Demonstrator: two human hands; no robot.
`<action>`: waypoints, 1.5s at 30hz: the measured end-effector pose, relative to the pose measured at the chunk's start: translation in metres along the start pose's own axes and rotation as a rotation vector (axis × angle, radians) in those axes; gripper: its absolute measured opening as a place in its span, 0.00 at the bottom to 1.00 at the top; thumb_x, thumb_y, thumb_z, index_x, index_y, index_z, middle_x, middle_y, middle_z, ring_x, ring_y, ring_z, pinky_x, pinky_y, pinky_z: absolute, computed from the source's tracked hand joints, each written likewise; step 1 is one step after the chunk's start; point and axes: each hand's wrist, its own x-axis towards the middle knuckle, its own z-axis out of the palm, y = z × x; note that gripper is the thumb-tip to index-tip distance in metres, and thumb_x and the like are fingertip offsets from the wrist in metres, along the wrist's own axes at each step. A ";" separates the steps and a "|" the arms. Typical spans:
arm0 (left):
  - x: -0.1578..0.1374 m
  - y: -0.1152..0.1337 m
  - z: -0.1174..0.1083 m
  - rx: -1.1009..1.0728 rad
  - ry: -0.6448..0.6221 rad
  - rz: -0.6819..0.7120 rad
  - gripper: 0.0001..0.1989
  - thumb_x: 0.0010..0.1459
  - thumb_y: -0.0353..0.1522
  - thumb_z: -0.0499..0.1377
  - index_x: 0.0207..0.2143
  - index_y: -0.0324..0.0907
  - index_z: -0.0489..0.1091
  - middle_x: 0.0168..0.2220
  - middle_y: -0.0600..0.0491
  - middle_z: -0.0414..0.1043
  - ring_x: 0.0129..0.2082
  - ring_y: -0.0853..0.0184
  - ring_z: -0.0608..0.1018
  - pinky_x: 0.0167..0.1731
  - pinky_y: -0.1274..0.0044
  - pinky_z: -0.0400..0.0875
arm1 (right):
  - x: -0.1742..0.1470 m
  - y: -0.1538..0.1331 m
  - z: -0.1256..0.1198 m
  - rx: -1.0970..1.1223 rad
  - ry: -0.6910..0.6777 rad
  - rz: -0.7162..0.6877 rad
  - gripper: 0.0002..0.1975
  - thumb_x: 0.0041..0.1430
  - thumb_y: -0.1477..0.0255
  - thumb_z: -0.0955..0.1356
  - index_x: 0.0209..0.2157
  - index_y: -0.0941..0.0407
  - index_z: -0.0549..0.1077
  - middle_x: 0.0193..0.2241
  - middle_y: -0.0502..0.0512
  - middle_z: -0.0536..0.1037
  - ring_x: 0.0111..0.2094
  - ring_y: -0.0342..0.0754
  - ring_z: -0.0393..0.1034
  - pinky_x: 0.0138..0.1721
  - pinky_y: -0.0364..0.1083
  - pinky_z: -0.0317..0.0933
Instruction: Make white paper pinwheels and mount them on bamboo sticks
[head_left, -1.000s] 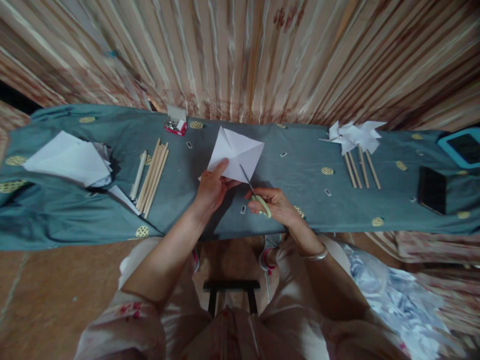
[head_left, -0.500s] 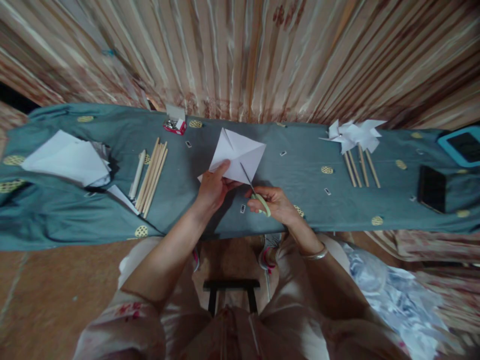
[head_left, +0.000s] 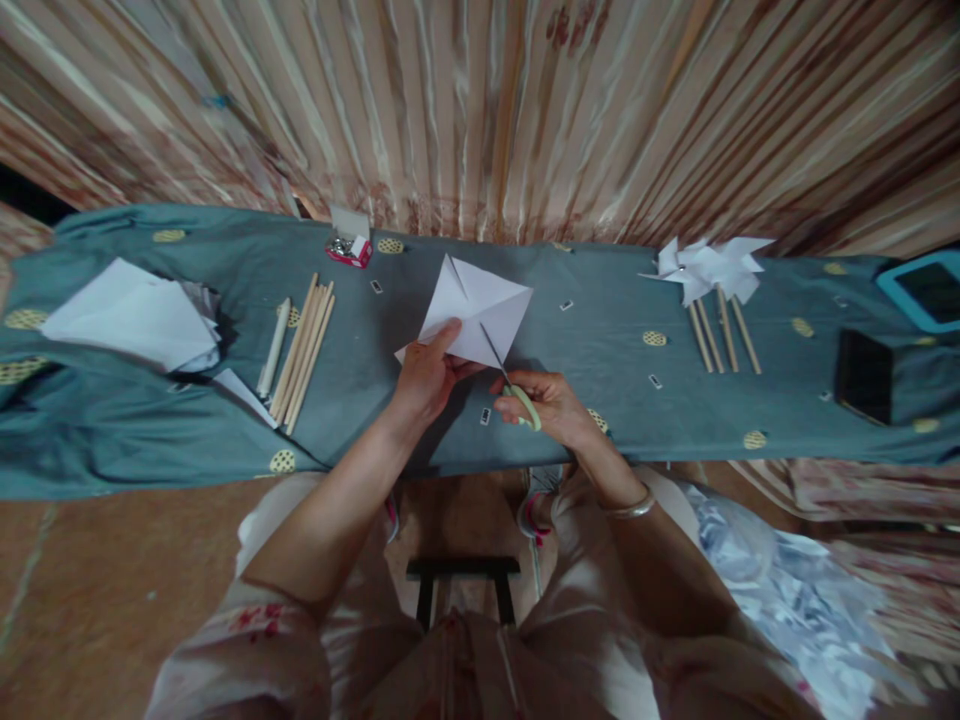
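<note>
A square sheet of white paper (head_left: pixel 491 290) with diagonal creases is gripped at its near left edge by my left hand (head_left: pixel 429 375), thumb on top and fingers beneath. One slit runs inward from the paper's far corner. Scissors (head_left: pixel 529 405) with pale green handles are in my right hand (head_left: pixel 551 402). Their blade lies over the paper from the near right edge, its tip close to the middle. The lower blade is hidden under the sheet.
Left on the cloth-covered table (head_left: pixel 375 440) are a paper stack (head_left: pixel 135 315), a white pen-like stick (head_left: pixel 274 348), several wooden sticks (head_left: pixel 306 355) and a red box of pins (head_left: pixel 349 250). Right are paper pinwheels (head_left: pixel 709 268), a dark phone (head_left: pixel 864 377) and a blue-framed device (head_left: pixel 930 290).
Almost nothing differs. The paper, the scissors and both hands keep the same places; only the view has shifted very slightly.
</note>
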 end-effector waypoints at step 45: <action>0.002 -0.003 -0.004 0.018 -0.022 0.058 0.08 0.53 0.36 0.67 0.34 0.45 0.73 0.28 0.56 0.78 0.30 0.64 0.82 0.32 0.72 0.79 | 0.001 0.000 0.004 0.006 0.029 -0.014 0.24 0.30 0.58 0.82 0.26 0.56 0.76 0.17 0.42 0.71 0.18 0.38 0.64 0.21 0.40 0.64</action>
